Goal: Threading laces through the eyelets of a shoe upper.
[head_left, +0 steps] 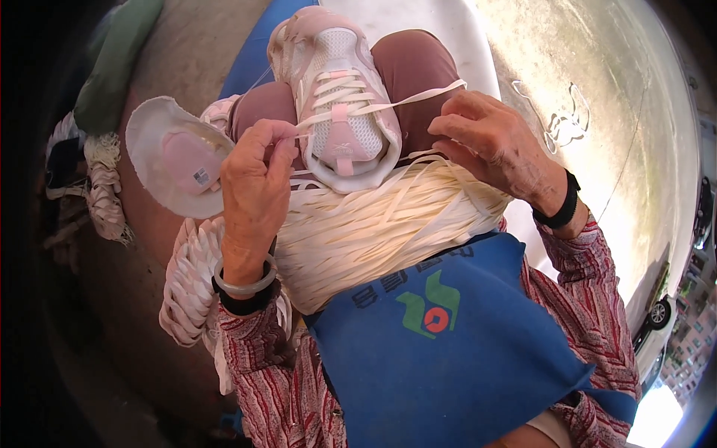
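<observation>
A pink and white sneaker [345, 142] rests between my knees, its heel opening toward me and white laces [340, 89] crossed over the tongue. My left hand [258, 175] is closed beside the shoe's left side, pinching a white shoelace between thumb and fingertips. To the right of the shoe, my right hand [493, 138] has its fingers curled, and the other shoelace end [429, 95] stretches over my knee and passes behind them. The grip on that end is partly hidden. Just below the shoe, a thick bundle of cream laces [388, 224] lies across my lap.
A blue apron [448, 343] covers my lap. At the left are a white shoe piece with a pink pad [183, 157], a hanging bunch of pale laces [190, 287] and another bundle [104, 179]. Loose string [567, 119] lies on the floor at right. A car wheel [659, 313] shows far right.
</observation>
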`<act>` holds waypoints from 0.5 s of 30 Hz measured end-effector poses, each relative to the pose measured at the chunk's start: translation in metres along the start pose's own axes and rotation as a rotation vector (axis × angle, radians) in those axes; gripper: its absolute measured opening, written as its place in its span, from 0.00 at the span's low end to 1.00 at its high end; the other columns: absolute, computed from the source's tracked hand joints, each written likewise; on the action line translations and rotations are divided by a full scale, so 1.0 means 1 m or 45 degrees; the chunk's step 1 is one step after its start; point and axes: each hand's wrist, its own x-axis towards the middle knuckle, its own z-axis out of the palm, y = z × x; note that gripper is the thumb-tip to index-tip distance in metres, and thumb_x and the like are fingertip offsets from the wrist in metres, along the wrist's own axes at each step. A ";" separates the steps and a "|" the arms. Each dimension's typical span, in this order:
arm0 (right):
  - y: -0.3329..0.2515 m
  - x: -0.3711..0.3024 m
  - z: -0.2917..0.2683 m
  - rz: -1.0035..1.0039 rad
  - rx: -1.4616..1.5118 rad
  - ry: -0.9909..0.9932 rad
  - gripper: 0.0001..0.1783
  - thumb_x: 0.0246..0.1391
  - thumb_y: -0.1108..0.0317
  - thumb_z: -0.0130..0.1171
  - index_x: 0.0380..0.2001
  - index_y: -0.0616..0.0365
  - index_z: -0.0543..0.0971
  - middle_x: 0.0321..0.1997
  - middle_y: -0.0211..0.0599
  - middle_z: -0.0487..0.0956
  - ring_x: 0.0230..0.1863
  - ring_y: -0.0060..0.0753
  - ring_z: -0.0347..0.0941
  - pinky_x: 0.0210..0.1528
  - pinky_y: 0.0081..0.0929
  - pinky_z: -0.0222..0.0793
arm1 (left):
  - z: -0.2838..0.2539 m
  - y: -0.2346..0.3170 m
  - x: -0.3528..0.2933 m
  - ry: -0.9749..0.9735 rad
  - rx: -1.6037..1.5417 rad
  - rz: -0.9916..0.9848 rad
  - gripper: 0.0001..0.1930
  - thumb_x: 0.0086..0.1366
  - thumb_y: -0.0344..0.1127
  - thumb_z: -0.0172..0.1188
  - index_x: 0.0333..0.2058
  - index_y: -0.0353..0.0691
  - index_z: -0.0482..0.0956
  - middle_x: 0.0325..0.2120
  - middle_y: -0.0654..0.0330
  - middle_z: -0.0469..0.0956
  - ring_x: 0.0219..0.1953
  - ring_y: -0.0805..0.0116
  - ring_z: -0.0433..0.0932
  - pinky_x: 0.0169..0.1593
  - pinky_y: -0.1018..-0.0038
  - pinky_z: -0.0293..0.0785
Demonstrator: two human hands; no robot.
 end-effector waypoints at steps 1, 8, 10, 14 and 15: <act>-0.001 -0.002 0.006 -0.039 -0.002 -0.125 0.07 0.49 0.71 0.66 0.33 0.57 0.80 0.35 0.37 0.75 0.37 0.40 0.75 0.40 0.35 0.74 | 0.000 -0.002 0.001 -0.002 0.003 0.001 0.04 0.65 0.24 0.56 0.37 0.33 0.78 0.25 0.59 0.78 0.27 0.75 0.75 0.34 0.76 0.73; 0.002 -0.002 0.026 -0.170 -0.278 -0.305 0.06 0.50 0.72 0.60 0.34 0.56 0.78 0.34 0.36 0.70 0.33 0.39 0.70 0.35 0.35 0.69 | 0.001 -0.015 0.007 0.048 -0.039 -0.046 0.05 0.66 0.27 0.57 0.37 0.33 0.79 0.26 0.62 0.79 0.29 0.77 0.75 0.35 0.77 0.73; 0.005 0.001 0.024 -0.131 -0.210 -0.256 0.05 0.51 0.73 0.60 0.33 0.56 0.78 0.34 0.36 0.71 0.34 0.39 0.71 0.36 0.35 0.69 | 0.000 -0.015 0.009 0.039 -0.039 -0.042 0.05 0.66 0.27 0.57 0.37 0.33 0.79 0.26 0.62 0.79 0.29 0.77 0.75 0.36 0.78 0.73; 0.005 0.009 0.015 0.106 0.027 -0.006 0.02 0.49 0.75 0.60 0.29 0.61 0.78 0.33 0.38 0.72 0.35 0.40 0.72 0.39 0.35 0.70 | 0.001 -0.015 0.010 0.007 -0.071 -0.017 0.05 0.66 0.27 0.57 0.38 0.33 0.79 0.26 0.63 0.79 0.30 0.79 0.75 0.36 0.79 0.72; 0.006 0.009 0.015 0.106 0.027 -0.006 0.02 0.49 0.75 0.60 0.29 0.61 0.78 0.33 0.38 0.72 0.35 0.40 0.72 0.39 0.35 0.70 | 0.002 -0.016 0.011 -0.009 -0.113 -0.025 0.05 0.66 0.27 0.57 0.38 0.33 0.79 0.26 0.63 0.79 0.29 0.79 0.75 0.35 0.79 0.72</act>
